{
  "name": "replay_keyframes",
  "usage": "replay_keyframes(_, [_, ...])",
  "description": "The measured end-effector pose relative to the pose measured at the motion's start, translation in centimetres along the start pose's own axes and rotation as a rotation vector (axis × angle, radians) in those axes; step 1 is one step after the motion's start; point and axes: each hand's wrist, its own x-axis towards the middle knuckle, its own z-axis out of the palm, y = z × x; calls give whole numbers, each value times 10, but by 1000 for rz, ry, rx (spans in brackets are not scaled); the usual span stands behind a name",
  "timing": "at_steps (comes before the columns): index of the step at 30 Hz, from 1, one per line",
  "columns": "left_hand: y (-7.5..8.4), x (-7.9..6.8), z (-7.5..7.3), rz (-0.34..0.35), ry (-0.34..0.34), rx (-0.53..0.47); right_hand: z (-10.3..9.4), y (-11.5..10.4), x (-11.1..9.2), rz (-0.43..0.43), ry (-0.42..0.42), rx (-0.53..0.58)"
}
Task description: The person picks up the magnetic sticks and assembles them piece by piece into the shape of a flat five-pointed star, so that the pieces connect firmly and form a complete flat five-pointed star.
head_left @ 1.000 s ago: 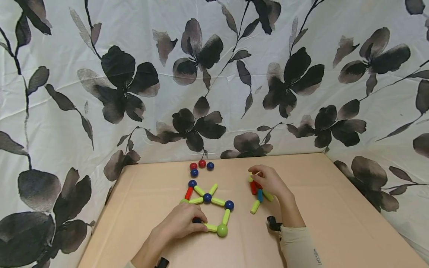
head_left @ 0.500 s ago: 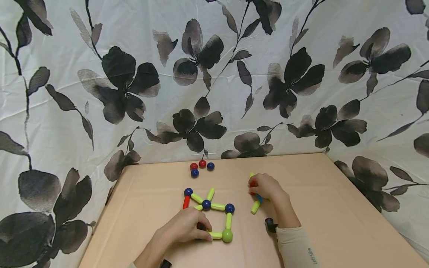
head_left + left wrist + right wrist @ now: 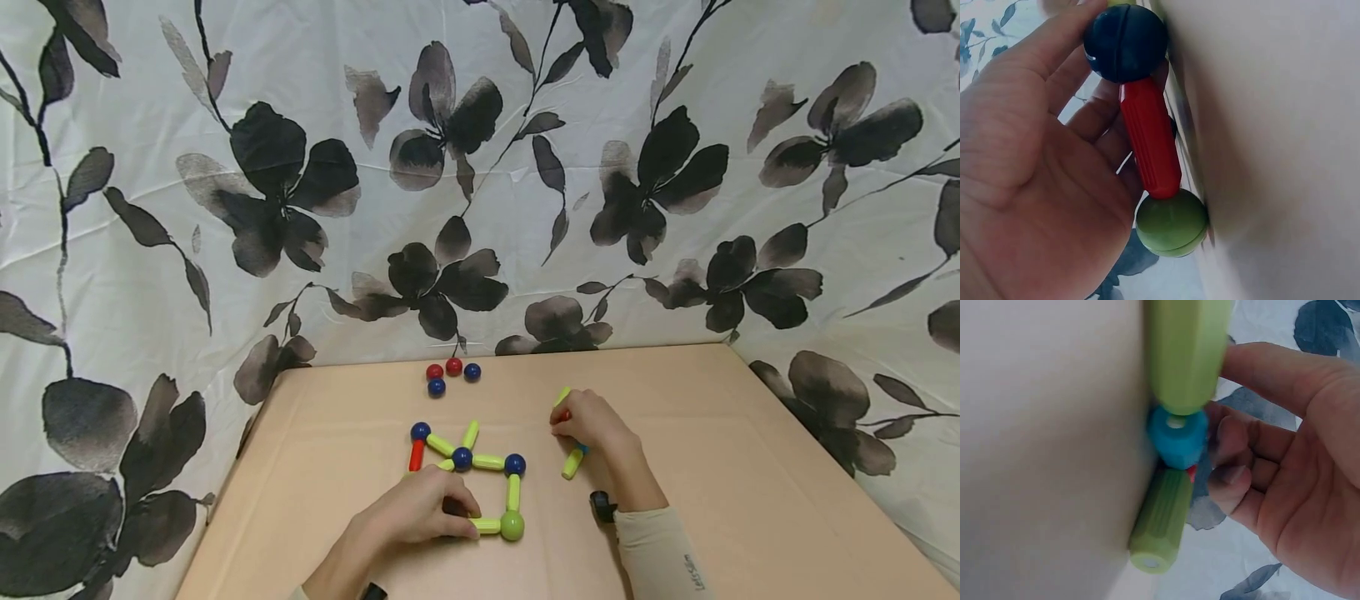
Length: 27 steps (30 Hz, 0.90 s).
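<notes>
A flat frame of magnetic rods and balls lies on the table: yellow-green rods (image 3: 487, 462), a red rod (image 3: 1150, 137), dark blue balls (image 3: 462, 458) and green balls (image 3: 512, 526). My left hand (image 3: 420, 508) grips its near left corner, thumb and fingers at a dark blue ball (image 3: 1125, 44) and the yellow-green rod beside it. To the right, my right hand (image 3: 600, 421) pinches a red rod, mostly hidden by the fingers, in a small pile of loose rods. A light blue rod (image 3: 1177, 437) and yellow-green rods (image 3: 1163, 519) lie around it.
Two red balls (image 3: 453, 366) and two dark blue balls (image 3: 472, 372) sit near the back edge of the tan table (image 3: 750, 517). A white cloth with dark flowers (image 3: 540, 208) hangs behind. A dark wrist camera (image 3: 602, 506) sits at the right wrist.
My right hand has come nearer from the pile's far end, its fingers now around a red rod. My left hand has shifted slightly right and nearer, turning the frame a little.
</notes>
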Motion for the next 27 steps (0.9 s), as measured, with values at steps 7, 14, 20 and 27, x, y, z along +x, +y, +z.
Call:
replay_keyframes(7, [-2, 1, 0, -7, -13, -97, -4, 0, 1, -67, -56, 166])
replay_keyframes(14, [-4, 2, 4, 22, -42, -187, -7, -10, 1, -210, -115, 360])
replay_keyframes(20, [-6, 2, 4, 38, -51, -248, -3, -26, 2, -286, -151, 419])
replay_keyframes(27, [-7, 2, 5, 48, -55, -253, 10, -38, 6, -297, -174, 405])
